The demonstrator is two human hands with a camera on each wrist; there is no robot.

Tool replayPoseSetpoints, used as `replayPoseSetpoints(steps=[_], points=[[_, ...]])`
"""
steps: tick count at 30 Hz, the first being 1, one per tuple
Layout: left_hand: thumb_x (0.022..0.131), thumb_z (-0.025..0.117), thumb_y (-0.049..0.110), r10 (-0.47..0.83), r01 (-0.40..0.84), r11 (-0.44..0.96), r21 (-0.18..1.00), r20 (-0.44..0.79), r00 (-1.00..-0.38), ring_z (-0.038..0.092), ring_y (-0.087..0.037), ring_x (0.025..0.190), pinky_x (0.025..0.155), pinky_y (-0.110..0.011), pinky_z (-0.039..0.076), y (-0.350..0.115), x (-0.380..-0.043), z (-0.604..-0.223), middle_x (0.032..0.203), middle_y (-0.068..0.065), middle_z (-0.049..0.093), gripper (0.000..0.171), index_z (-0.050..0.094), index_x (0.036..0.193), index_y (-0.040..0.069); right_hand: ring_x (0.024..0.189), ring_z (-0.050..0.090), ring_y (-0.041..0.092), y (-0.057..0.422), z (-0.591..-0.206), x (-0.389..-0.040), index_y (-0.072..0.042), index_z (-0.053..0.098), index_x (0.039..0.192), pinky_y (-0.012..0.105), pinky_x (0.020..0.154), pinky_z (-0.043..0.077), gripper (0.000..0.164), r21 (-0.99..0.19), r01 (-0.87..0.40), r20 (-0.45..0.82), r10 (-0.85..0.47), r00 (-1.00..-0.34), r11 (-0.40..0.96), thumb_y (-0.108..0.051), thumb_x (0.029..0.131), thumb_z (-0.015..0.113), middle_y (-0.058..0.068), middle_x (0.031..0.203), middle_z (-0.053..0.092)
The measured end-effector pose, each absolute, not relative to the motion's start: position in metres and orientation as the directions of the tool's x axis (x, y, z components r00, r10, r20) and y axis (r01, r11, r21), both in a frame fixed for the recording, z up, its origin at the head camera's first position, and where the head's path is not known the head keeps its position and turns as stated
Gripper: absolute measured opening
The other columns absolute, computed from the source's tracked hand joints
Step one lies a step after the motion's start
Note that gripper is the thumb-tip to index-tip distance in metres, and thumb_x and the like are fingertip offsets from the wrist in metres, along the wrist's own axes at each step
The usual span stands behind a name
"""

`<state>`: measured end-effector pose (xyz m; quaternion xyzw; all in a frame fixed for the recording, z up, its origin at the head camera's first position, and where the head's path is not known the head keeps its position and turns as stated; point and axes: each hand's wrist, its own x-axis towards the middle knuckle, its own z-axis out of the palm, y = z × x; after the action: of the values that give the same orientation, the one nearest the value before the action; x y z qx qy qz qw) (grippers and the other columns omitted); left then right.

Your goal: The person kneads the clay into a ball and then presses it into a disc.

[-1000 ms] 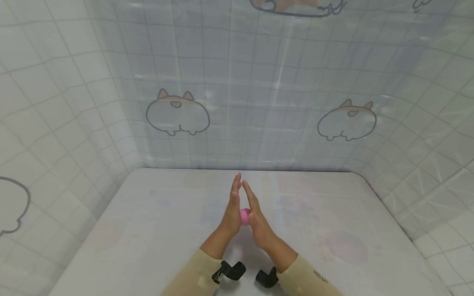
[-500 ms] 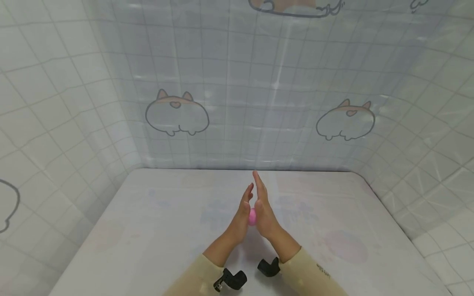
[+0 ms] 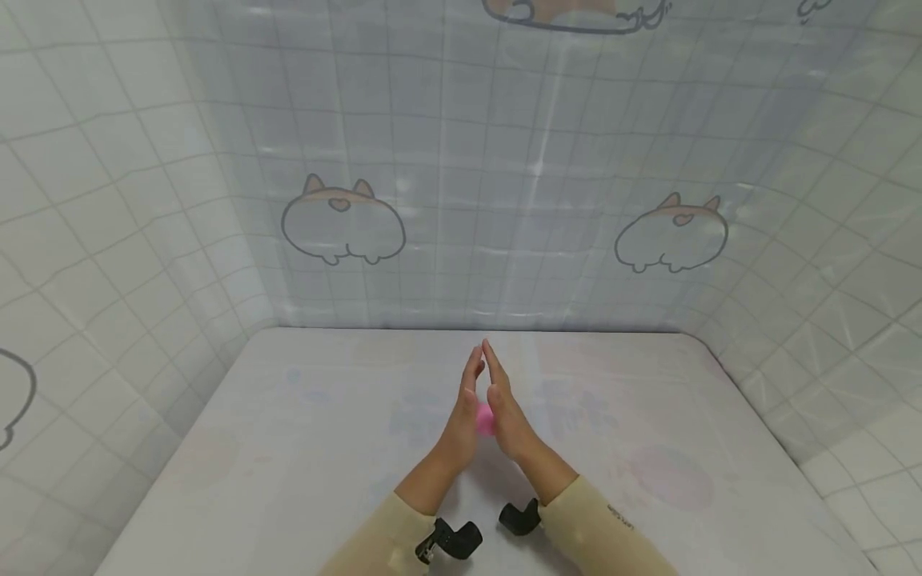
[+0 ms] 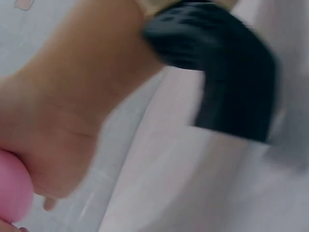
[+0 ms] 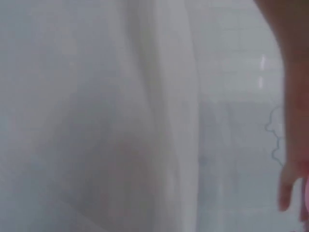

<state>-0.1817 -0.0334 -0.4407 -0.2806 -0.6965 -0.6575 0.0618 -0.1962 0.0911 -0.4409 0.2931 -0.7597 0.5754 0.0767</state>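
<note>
A smooth pink ball [image 3: 485, 419] sits between my two palms above the middle of the table. My left hand [image 3: 459, 424] presses it from the left side, its fingers straight and pointing away from me. On the other side my right hand [image 3: 511, 420] presses with straight fingers as well. The fingertips of both hands lean close together, and whether they touch is hard to tell. In the left wrist view the ball [image 4: 13, 186] shows at the left edge against the palm. Only a sliver of it appears in the right wrist view, beside the blurred right hand [image 5: 295, 130].
A white table [image 3: 288, 448] with faint coloured patches lies under the hands. Tiled-pattern sheeting [image 3: 461, 200] with cartoon animal drawings rises behind it and at both sides. Black camera mounts [image 3: 458, 540] sit at both wrists.
The hands slide back and forth against each other with the ball between them. Left fingertips reached further first, then the right ones; now they are nearly level. The ball shifted right, then slightly left.
</note>
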Motion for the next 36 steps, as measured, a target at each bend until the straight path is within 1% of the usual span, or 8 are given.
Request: replayPoseSetpoints(steps=[5,11,15,19,24,28,31,36], points=[[0.1,0.008,0.07,0.219,0.493,-0.054,0.868,0.492,-0.843,0.008,-0.032,0.152,0.113,-0.07,0.006,-0.04,-0.189,-0.431,0.167,-0.009,0.005,0.082,0.001,0.162,0.016,0.152,0.003,0.033,0.084,-0.447,-0.19,-0.017,0.004,0.162,0.072,0.111,0.006,0.072,-0.817,-0.554,0.458,-0.405,-0.791,0.158,-0.06,0.105,0.016,0.009,0.168,0.004],[0.096,0.014,0.076,0.151,0.491,-0.037,0.87,0.491,-0.858,0.011,-0.032,0.151,0.111,-0.072,0.012,-0.043,-0.195,-0.426,0.166,-0.011,0.009,0.09,0.002,0.162,0.015,0.152,0.003,0.032,0.078,-0.451,-0.181,-0.015,0.001,0.162,0.073,0.11,0.008,0.073,-0.786,-0.603,0.508,-0.412,-0.757,0.138,-0.06,0.105,0.013,0.013,0.167,0.002],[0.096,0.014,0.076,0.167,0.474,-0.026,0.88,0.472,-0.866,0.011,-0.033,0.151,0.111,-0.073,0.012,-0.042,-0.196,-0.433,0.166,-0.012,0.009,0.091,0.003,0.161,0.013,0.152,0.003,0.03,0.076,-0.446,-0.176,-0.014,0.0,0.162,0.076,0.107,0.008,0.078,-0.767,-0.63,0.544,-0.396,-0.74,0.123,-0.064,0.103,0.012,0.009,0.168,0.002],[0.095,0.01,0.076,0.205,0.451,0.011,0.892,0.44,-0.874,0.011,-0.033,0.152,0.11,-0.073,0.01,-0.041,-0.196,-0.441,0.167,-0.009,0.008,0.091,0.002,0.162,0.015,0.152,0.005,0.029,0.075,-0.437,-0.175,-0.009,0.001,0.161,0.076,0.107,0.01,0.083,-0.72,-0.678,0.594,-0.371,-0.714,0.15,-0.066,0.102,0.011,0.011,0.167,0.003],[0.096,0.007,0.075,0.278,0.44,0.05,0.897,0.411,-0.868,0.008,-0.034,0.152,0.112,-0.072,0.009,-0.039,-0.191,-0.444,0.167,-0.011,0.006,0.09,0.006,0.162,0.012,0.151,0.01,0.031,0.075,-0.429,-0.177,-0.004,0.005,0.16,0.072,0.109,0.013,0.084,-0.661,-0.719,0.652,-0.309,-0.692,0.215,-0.065,0.103,0.012,0.016,0.166,0.009],[0.103,0.007,0.063,0.343,0.439,0.047,0.897,0.398,-0.851,0.01,-0.036,0.152,0.113,-0.069,0.009,-0.038,-0.185,-0.444,0.166,-0.013,0.012,0.078,0.01,0.161,0.01,0.15,0.011,0.033,0.078,-0.426,-0.18,-0.007,0.006,0.161,0.073,0.109,0.014,0.082,-0.673,-0.696,0.648,-0.252,-0.718,0.253,-0.064,0.103,0.015,0.015,0.166,0.01],[0.107,0.005,0.055,0.391,0.434,0.019,0.901,0.392,-0.832,0.013,-0.035,0.152,0.113,-0.07,0.009,-0.038,-0.181,-0.444,0.167,-0.009,0.014,0.069,0.01,0.162,0.013,0.151,0.009,0.031,0.082,-0.423,-0.184,-0.012,0.005,0.162,0.073,0.11,0.012,0.083,-0.7,-0.661,0.627,-0.211,-0.75,0.27,-0.068,0.101,0.015,0.011,0.167,0.008],[0.104,0.003,0.059,0.443,0.423,-0.022,0.906,0.388,-0.808,0.016,-0.033,0.151,0.112,-0.072,0.009,-0.038,-0.175,-0.442,0.168,-0.001,0.008,0.07,0.008,0.162,0.021,0.152,0.007,0.029,0.089,-0.423,-0.191,-0.017,0.005,0.162,0.072,0.111,0.011,0.085,-0.738,-0.612,0.584,-0.187,-0.79,0.283,-0.072,0.099,0.016,0.008,0.167,0.006]])
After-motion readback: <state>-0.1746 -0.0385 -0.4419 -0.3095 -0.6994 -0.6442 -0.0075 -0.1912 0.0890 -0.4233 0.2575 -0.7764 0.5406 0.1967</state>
